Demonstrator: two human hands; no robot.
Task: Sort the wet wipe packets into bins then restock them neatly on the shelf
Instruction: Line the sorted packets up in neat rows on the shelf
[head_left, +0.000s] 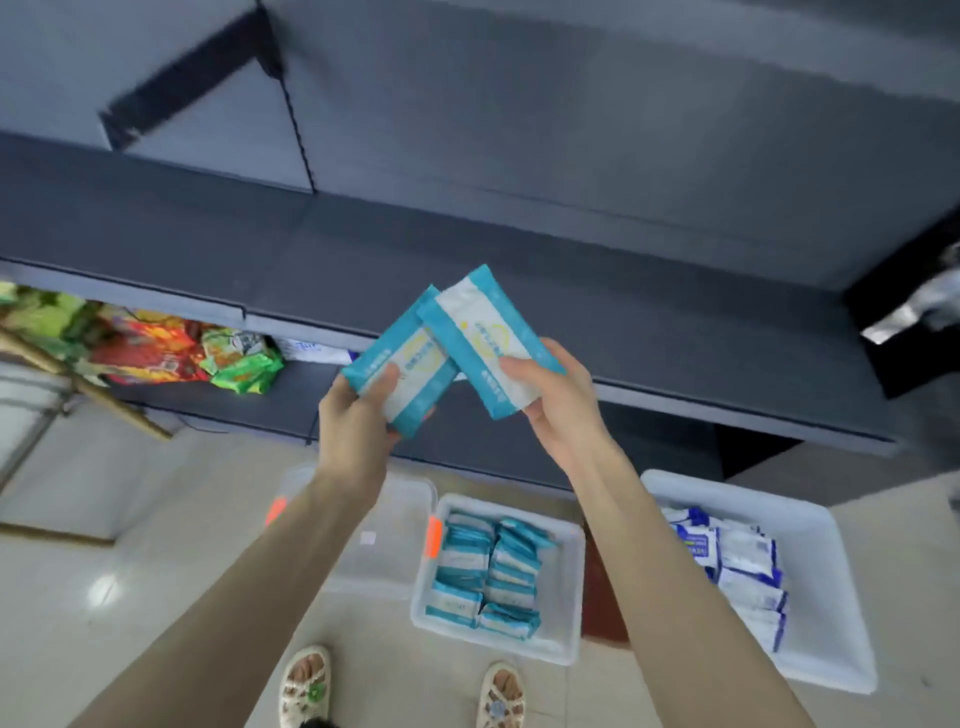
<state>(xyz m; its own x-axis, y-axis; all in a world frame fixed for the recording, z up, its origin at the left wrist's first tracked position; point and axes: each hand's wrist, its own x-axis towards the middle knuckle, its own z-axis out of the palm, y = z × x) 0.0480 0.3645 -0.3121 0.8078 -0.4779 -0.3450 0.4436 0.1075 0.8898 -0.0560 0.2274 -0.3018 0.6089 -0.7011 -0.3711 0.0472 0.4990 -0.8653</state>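
Bright snack bags (156, 348) crowd the lower shelf at far left. In front of the dark grey shelf (571, 249), a person's left hand (358, 415) pinches one teal wet wipe packet (400, 369), thumb on its face and fingers curled behind. The right hand (550, 395) grips a second teal packet (488, 332) the same way, its edge overlapping the first. On the floor below sit a clear bin (379, 551), a middle bin (519, 649) packed with teal packets (488, 571), and a right bin (826, 597) holding blue-and-white packets (737, 566).
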